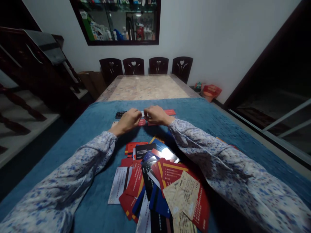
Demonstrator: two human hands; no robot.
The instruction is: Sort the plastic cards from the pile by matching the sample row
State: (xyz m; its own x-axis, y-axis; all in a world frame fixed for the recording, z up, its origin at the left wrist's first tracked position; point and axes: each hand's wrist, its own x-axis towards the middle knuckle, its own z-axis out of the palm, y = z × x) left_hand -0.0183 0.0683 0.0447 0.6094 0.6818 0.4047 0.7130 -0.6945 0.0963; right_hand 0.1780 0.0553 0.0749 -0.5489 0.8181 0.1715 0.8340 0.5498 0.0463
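Note:
Both of my arms reach out over the blue cloth. My left hand (131,118) and my right hand (155,115) are nearly together, fingers closed in a pinch. Between the fingertips shows a small pale edge of what looks like a card (143,114), mostly hidden. Laid out around the hands are a black card (120,115), a red card (170,112) and another red card (141,122), partly covered. Nearer to me spreads a loose pile of red, blue, black, white and beige cards, with a white card (119,184) at its left and a beige card (188,191) at its right.
A blue cloth (92,129) covers the near part of the long table, whose marbled top (145,87) shows beyond. Several dark chairs (133,66) line the far end. Red bags (211,90) sit on the floor at right. A staircase is at left.

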